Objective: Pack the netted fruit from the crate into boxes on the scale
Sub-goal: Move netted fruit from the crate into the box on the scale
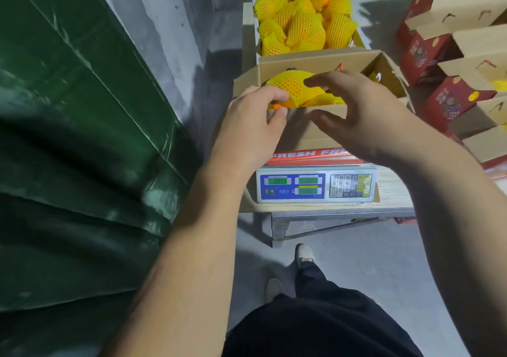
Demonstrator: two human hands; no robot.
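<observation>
An open cardboard box [307, 133] stands on the grey scale [315, 184], whose display is lit. Inside the box lies an orange fruit in yellow foam net [295, 85], with more netted fruit beside it. My left hand [253, 122] grips the near left end of that fruit at the box's front wall. My right hand [356, 112] hovers over the box with fingers spread and slightly bent, its fingertips at the fruit's top, holding nothing. Behind the box, the crate [248, 44] is heaped with several netted fruits [304, 16].
Several red and brown gift boxes [463, 63] with open flaps are stacked at the right. A green tarpaulin [74, 137] fills the left side. The scale sits on a low wooden stand [395, 195] with a metal frame. My legs and shoes are below on the grey floor.
</observation>
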